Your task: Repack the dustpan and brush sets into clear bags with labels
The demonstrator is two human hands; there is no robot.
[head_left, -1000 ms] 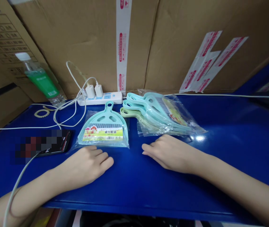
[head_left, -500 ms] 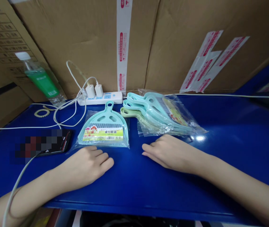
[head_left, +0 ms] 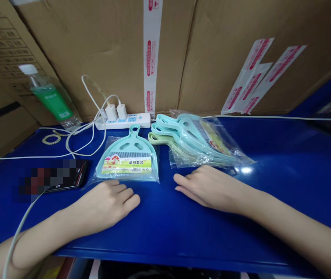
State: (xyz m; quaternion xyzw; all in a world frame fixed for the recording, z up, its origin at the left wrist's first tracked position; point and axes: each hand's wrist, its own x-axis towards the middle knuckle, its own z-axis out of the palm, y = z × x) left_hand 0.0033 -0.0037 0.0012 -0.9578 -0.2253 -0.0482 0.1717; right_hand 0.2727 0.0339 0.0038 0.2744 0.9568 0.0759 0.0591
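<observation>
My left hand rests palm down on the blue table, its fingers curled into a loose fist with nothing showing in it. Just beyond its knuckles lies a light-blue dustpan and brush set in a clear bag, handle pointing away, with a printed label across the bristles. My right hand is also curled closed on the table, and no object shows in it. Behind it sits a pile of bagged dustpan sets, mostly light blue, with a pale green dustpan at the bottom.
A phone with a cable lies left of my left hand. Behind it are a coiled band, a bottle with a green label and a white power strip with chargers. Large cardboard boxes stand along the back edge.
Almost nothing differs: the fingers of my right hand have shifted very slightly. The left hand and the dustpan sets stay where they were.
</observation>
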